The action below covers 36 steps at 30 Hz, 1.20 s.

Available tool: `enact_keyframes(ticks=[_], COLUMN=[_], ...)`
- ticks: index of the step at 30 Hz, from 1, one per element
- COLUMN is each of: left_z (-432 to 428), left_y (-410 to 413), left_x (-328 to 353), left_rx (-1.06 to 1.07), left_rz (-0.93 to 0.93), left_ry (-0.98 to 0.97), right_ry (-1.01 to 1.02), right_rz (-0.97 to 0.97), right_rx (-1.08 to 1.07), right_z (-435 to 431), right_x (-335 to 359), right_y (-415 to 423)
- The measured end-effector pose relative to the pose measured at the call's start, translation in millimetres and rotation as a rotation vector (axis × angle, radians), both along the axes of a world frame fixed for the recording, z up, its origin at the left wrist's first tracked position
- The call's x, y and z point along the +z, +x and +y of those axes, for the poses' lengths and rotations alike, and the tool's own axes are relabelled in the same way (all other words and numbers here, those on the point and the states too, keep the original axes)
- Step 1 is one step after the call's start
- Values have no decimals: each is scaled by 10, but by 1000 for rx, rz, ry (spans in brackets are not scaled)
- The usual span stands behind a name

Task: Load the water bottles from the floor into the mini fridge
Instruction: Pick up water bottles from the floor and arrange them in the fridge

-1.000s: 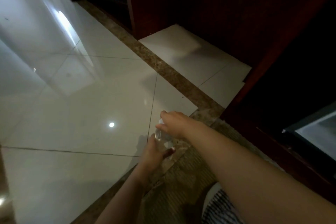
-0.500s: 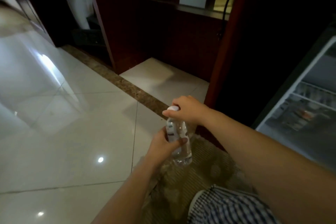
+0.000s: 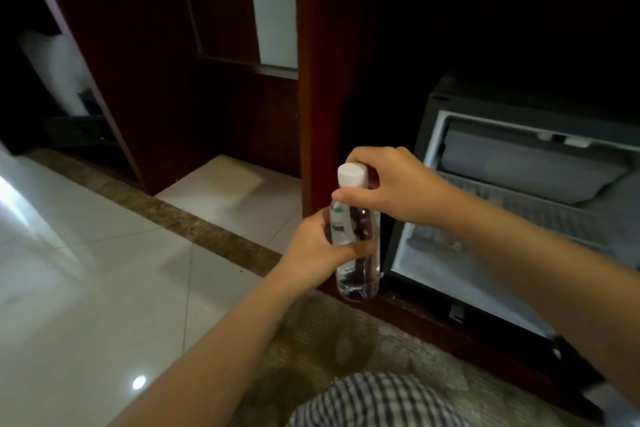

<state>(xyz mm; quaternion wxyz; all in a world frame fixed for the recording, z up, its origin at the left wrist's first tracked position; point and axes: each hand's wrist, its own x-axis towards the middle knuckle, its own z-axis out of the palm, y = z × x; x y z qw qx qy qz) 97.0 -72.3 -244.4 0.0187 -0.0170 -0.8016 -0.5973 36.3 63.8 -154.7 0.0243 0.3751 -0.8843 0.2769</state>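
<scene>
— Where is the bottle at this moment?

— The water bottle [image 3: 354, 239] is in the middle of the frame, upright, up in the air in front of me. It is clear, with a white cap [image 3: 352, 175] and a label with some green on it.

— How do your hands hold it?

— My left hand [image 3: 317, 246] is wrapped around the body of the bottle from the left side; the thumb lies across the front and the fingers are closed behind it. My right hand [image 3: 398, 184] comes from the right of the frame and grips the neck just under the cap, thumb in front, the other fingers curled around the back. Both hands are closed on the bottle.

— And the fridge?

— The mini fridge [image 3: 519, 204] is at the right of the frame, inside a dark wooden cabinet [image 3: 311, 80], and its inside is open to me. I see a wire shelf [image 3: 540, 208] in it. The bottle is just left of the opening, not inside.

— What is below?

— Shiny white floor tiles [image 3: 104, 270] at the lower left, a brown patterned rug [image 3: 329, 340] under my arms, and checked cloth [image 3: 374, 402] at the bottom edge.
</scene>
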Motion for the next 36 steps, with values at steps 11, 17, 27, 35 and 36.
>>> enact_keyframes(ticks=[11,17,27,35,36], left_z=[1438,2041,2670,2973,2980], left_y=[-351,-548,-1012,-1474,-1518], left_x=[366,301,-120,-335,-354], left_rx=[-179,-277,-348,-380,-373], left_rz=[24,-27,-192,-343,-337], left_ry=[-57,-92,-295,-538,-544], right_ry=[-203,-201,-123,-117,-128], right_rz=[-68,-133,-83,-169,-177], right_rx=[-234,-376,-607,-779,-800], right_z=[1525,2153,2676,2833,2837], right_x=[71,-113,-685,-1076,-1128], right_y=[-63,-141,-400,-581,-597])
